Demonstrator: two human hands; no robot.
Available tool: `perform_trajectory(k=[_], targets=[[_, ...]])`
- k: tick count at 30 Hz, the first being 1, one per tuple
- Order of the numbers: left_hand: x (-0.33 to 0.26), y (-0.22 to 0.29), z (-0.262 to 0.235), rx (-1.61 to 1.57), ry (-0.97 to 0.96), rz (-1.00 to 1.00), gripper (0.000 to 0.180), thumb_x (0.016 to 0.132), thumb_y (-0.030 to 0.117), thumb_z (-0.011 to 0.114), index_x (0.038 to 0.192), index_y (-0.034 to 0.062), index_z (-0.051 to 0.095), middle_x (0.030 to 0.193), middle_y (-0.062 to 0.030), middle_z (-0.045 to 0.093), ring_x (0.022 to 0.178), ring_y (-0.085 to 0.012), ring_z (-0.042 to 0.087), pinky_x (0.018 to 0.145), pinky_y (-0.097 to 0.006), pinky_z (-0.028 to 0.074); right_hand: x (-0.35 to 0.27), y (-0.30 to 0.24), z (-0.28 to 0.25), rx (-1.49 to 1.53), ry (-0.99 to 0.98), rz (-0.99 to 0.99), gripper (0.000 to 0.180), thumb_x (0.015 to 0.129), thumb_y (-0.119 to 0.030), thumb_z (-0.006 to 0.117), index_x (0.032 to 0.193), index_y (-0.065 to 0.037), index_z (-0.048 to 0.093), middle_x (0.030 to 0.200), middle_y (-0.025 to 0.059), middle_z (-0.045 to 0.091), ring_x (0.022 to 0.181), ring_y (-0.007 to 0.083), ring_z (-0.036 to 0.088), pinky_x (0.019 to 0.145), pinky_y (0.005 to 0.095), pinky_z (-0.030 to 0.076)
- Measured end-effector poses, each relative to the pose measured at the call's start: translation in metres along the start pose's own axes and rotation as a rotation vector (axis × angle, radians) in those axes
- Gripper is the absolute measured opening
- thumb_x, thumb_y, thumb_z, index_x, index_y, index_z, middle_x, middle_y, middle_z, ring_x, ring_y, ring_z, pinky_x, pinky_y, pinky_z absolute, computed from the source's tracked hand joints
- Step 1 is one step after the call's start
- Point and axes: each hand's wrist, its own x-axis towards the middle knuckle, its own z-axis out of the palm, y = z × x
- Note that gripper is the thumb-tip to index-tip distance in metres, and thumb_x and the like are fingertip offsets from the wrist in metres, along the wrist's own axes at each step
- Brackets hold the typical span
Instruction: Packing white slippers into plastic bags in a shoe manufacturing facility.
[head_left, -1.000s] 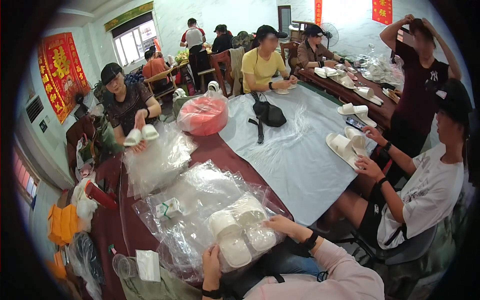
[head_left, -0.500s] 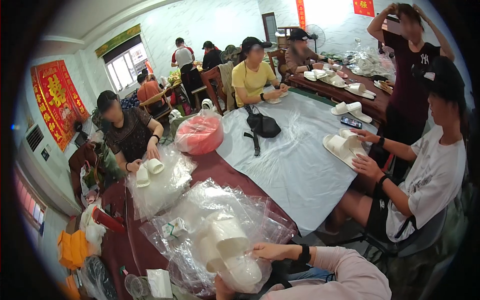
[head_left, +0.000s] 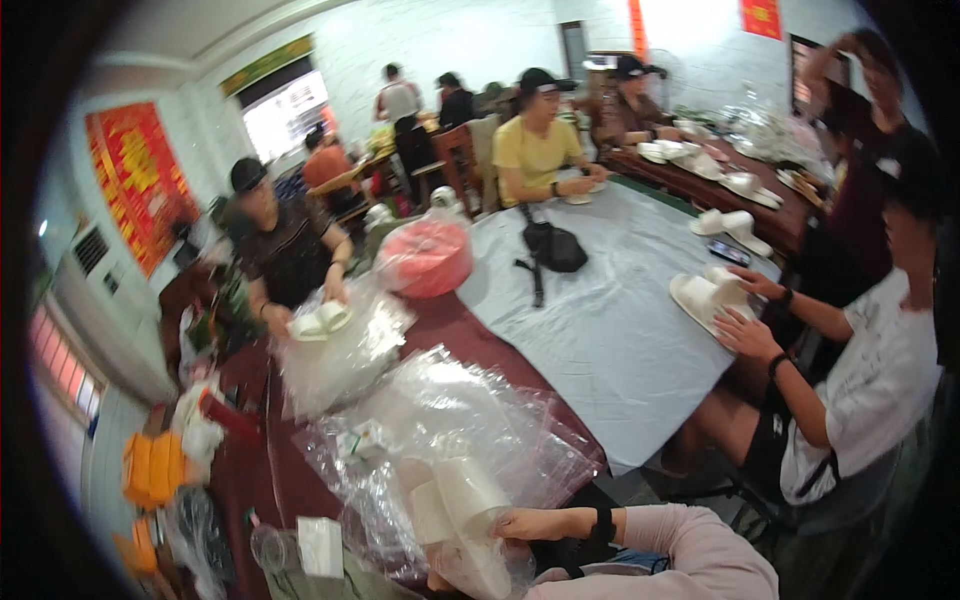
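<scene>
A pair of cream slide slippers (head_left: 462, 500) is in front of me at the lower middle, with clear plastic around its lower end. My right hand (head_left: 540, 524), below a pink sleeve and a black wristband, pinches the edge of the clear plastic bag (head_left: 490, 572) beside the slippers. Only a sliver of my left hand (head_left: 438, 582) shows, under the slippers' lower left side, holding them from below; its fingers are mostly hidden. Beneath and beyond the slippers lies a stack of clear plastic bags (head_left: 420, 395).
A small white-and-green box (head_left: 360, 441) rests on the bags. Left of my hands stand a white carton (head_left: 320, 547) and a clear cup (head_left: 270, 547). Across the dark red table (head_left: 490, 335), a person handles white slippers (head_left: 320, 321); at right another holds cream slippers (head_left: 705, 295).
The whole view has turned left, so the room appears farther right. My slippers sit slightly lower, with both hands still at them. The person across has tilted their slippers flatter.
</scene>
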Motion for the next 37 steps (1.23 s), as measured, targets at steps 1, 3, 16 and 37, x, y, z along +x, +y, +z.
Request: perform_trajectory(k=[1,3,16,37], targets=[[-0.004,0.002,0.002,-0.01,0.031,-0.02,0.033,0.088,0.018,0.055,0.114,-0.0015,0.057,0.112,-0.0136,0.061,0.096,-0.0243,0.061,0.084,-0.036,0.049,-0.004,-0.007,0.009,0.027,0.077,-0.051,0.026,0.093,-0.027,0.052,0.105,-0.006,0.059,0.081,-0.0019,0.054,0.069,0.0085,0.048,0.06,0.0232,0.039],[-0.004,0.004,0.002,-0.044,0.079,-0.063,0.029,0.088,0.014,0.055,0.113,-0.0012,0.059,0.11,-0.0122,0.062,0.094,-0.0226,0.062,0.082,-0.034,0.05,-0.007,-0.007,0.014,0.051,0.12,-0.058,0.028,0.091,-0.022,0.053,0.11,-0.003,0.059,0.09,0.0009,0.058,0.077,0.0101,0.052,0.067,0.0238,0.043],[-0.018,0.021,0.016,-0.785,0.492,-0.054,0.025,0.084,0.004,0.054,0.106,-0.0028,0.063,0.118,-0.014,0.06,0.108,-0.0233,0.057,0.096,-0.034,0.042,0.014,0.054,-0.036,-0.475,0.509,-0.206,0.032,0.076,-0.012,0.066,0.102,0.004,0.058,0.1,0.0135,0.061,0.091,0.0218,0.056,0.081,0.0345,0.044],[-0.271,0.095,-0.064,0.119,1.966,-0.383,0.055,0.075,0.0,0.067,0.126,-0.0019,0.046,0.118,-0.0106,0.056,0.108,-0.0225,0.054,0.091,-0.035,0.045,0.055,0.044,-0.043,-1.309,0.492,-0.332,0.059,0.087,-0.027,0.06,0.133,0.0,0.037,0.141,0.0222,0.032,0.129,0.0401,0.032,0.105,0.0471,0.029]])
